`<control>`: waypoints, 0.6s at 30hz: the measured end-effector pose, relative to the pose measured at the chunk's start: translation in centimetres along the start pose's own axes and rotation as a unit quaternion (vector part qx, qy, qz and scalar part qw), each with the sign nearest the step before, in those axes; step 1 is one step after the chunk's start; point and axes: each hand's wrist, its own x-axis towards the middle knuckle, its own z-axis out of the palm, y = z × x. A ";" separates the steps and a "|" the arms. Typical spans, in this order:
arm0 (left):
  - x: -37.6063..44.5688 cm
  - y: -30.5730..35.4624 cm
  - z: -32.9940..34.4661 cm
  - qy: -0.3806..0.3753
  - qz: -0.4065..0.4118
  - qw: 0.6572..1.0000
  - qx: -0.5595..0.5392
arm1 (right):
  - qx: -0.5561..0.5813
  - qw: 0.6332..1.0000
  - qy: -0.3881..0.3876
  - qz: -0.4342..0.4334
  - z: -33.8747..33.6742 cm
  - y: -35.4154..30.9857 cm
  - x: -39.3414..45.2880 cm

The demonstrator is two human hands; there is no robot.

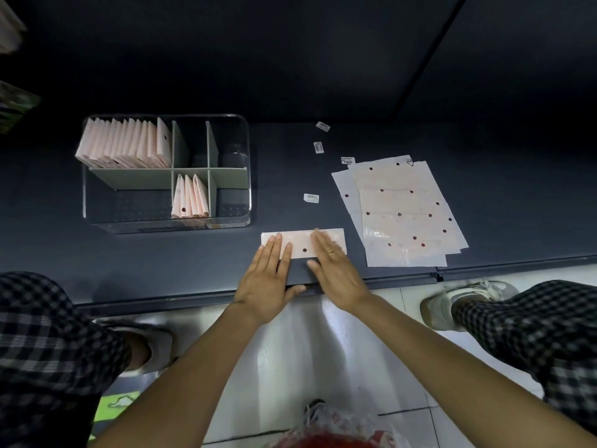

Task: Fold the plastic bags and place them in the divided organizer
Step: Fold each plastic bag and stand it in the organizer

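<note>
Both hands, left hand (269, 282) and right hand (336, 270), flat with fingers straight, press the folded bag (302, 243); slick plastic may spring open once released.

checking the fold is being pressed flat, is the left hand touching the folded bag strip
Touching. The head view shows the left hand with straight fingers lying flat on the folded bag strip, no gap visible.

Folded bag (303, 242): pale pink strip with dark dots, flat at the surface's near edge.
Unfolded bags (403, 215): overlapping stack, near-right.
Organizer (247, 176): clear, divided, near-left, holding upright folded bags.
</note>
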 end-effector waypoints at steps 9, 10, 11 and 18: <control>0.0 -0.1 -0.3 -0.007 -0.001 1.000 -0.003 | -0.026 0.997 0.053 0.059 -4.2 2.2 3.2; 0.1 -0.2 -0.4 -0.009 -0.001 1.000 -0.008 | -0.042 0.996 0.043 0.065 -4.4 2.2 3.7; 0.1 -0.3 -0.6 -0.009 -0.002 1.000 -0.011 | -0.055 0.995 0.033 0.074 -4.7 2.2 4.0; 0.3 -0.2 -1.8 0.086 0.000 0.996 0.019 | -0.093 0.981 -0.050 0.164 -4.4 0.4 2.4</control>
